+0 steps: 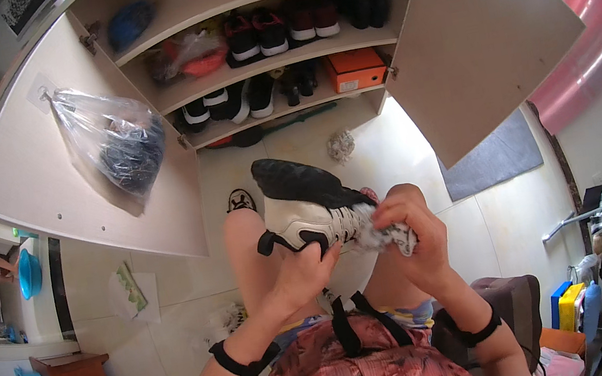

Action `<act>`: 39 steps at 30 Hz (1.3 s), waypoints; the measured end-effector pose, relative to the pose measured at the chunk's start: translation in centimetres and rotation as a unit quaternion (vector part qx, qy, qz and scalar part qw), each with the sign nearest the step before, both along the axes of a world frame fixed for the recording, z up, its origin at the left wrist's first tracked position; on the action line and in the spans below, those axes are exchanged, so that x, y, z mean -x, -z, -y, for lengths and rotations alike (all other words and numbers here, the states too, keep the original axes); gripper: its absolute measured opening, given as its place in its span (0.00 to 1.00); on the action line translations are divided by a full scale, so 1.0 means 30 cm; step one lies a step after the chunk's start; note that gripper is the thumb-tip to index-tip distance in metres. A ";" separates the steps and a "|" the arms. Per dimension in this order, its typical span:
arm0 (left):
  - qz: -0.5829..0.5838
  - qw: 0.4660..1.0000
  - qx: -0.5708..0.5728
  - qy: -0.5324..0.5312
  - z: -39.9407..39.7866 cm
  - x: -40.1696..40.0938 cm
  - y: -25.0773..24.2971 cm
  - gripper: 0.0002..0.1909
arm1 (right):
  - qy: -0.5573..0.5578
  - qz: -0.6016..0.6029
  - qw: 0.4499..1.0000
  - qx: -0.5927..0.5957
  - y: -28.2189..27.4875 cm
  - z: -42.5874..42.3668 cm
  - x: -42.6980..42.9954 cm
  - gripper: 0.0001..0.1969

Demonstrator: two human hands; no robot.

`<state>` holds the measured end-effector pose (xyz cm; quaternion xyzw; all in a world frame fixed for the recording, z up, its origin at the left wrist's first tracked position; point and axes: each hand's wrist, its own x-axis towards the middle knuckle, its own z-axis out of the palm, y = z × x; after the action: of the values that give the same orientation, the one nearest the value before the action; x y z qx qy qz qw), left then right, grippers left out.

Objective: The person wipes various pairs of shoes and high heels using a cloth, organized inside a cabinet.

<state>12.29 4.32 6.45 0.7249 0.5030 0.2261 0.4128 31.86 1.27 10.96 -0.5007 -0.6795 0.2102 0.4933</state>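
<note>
My left hand (306, 273) grips a white-and-black sneaker (306, 220) by its collar, with the thumb at the opening. The shoe is tilted over my knees, its black sole turned up and away from me. In my right hand (419, 234) is a crumpled whitish wad (399, 238) with dark marks, pressed against or close to the front of the shoe; motion blurs it there. Whether the wad is paper, cloth or plastic, I cannot tell. Past my left knee, the front of a similar white-and-black shoe (240, 199) shows.
An open shoe cabinet (274, 65) stands ahead, holding several pairs of shoes and an orange box (356, 70). Its left door (164, 229) carries a hanging plastic bag (120, 140); the right door (479, 38) swings out too. A crumpled ball (341, 146) lies on the tiled floor.
</note>
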 end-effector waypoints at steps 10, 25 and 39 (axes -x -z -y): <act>0.044 0.997 0.017 -0.054 0.027 -0.006 -0.051 0.10 | -0.151 0.121 0.971 -0.140 0.082 -0.083 0.019 0.21; 0.100 0.984 -0.145 -0.035 0.060 0.005 -0.079 0.08 | -0.026 0.087 0.990 -0.105 0.034 -0.107 0.019 0.20; -0.036 0.931 -0.355 0.083 -0.058 0.145 -0.034 0.14 | 0.015 -0.022 0.991 0.131 0.175 0.007 -0.173 0.16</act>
<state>7.95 6.04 7.48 0.8710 0.3426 0.3281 0.1274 37.04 1.07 5.72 -0.5662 -0.6274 0.3014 0.4415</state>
